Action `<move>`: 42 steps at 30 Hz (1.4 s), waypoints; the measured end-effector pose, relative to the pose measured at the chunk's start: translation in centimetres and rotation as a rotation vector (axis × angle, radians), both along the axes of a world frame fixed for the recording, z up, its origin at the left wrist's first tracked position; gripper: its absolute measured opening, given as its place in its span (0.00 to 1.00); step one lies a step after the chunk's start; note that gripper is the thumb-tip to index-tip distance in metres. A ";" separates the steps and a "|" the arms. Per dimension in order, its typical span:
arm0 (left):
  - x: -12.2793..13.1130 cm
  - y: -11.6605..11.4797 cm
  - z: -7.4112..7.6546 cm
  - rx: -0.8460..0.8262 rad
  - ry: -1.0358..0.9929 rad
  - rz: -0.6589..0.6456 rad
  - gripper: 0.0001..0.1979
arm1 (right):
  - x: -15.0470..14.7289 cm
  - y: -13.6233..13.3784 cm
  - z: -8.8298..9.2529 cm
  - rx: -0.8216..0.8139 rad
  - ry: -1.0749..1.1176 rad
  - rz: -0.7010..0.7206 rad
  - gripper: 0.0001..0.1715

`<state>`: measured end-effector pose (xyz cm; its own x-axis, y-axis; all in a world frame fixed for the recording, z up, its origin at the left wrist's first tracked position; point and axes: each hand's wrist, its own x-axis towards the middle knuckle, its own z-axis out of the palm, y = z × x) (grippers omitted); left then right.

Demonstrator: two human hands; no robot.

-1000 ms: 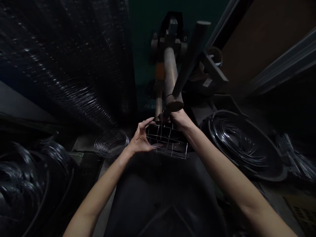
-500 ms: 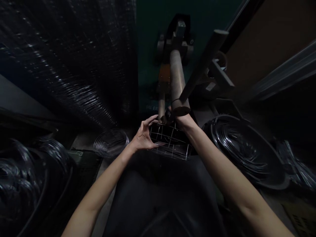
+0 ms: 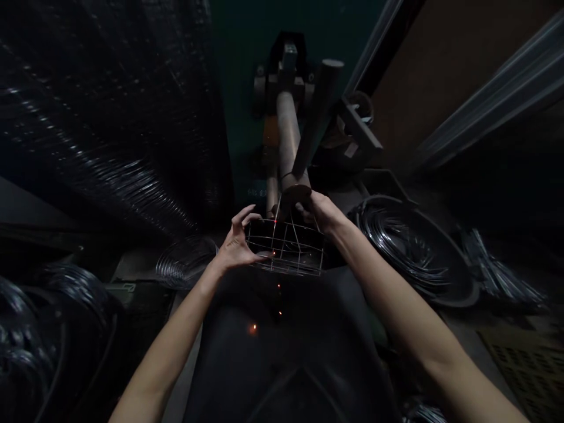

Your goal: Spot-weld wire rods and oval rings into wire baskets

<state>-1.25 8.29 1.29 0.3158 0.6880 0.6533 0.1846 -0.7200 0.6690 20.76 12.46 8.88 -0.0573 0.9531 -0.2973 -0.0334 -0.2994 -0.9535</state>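
Observation:
A small wire basket (image 3: 286,249), made of thin crossing metal wires, sits between my hands at the end of a welding machine's thick metal arm (image 3: 288,129). My left hand (image 3: 238,244) grips its left side, thumb low and fingers curled over the top wire. At the right rear, beside the round end of the arm, my right hand (image 3: 324,212) is closed on the basket; its fingertips are partly hidden. A few glowing sparks (image 3: 279,286) show at the basket and below it, over a dark apron (image 3: 291,346).
A coil of wire lies in a round dark tray (image 3: 467,294) on the right, with loose wire pieces (image 3: 502,273) beyond it. More wire rings (image 3: 183,261) and large coils (image 3: 26,329) are at the left. A slanted metal bar (image 3: 319,114) rises from the machine arm.
Orange sparks have appeared at the basket and over the apron. The basket looks turned, with more of its inside showing. The whole view has shifted, so the machine appears farther left.

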 end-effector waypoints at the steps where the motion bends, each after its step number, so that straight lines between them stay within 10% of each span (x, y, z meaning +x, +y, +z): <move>1: -0.3 -0.1 -0.1 -0.001 -0.004 0.012 0.59 | 0.3 -0.3 0.1 -0.001 0.031 0.052 0.12; 19: -1.8 -0.1 0.1 0.012 -0.014 -0.009 0.58 | -1.3 1.0 -1.0 0.133 0.132 0.235 0.21; 42: -2.1 0.9 -0.2 -0.020 -0.068 0.002 0.61 | -3.5 3.2 -3.2 0.184 0.113 -0.005 0.27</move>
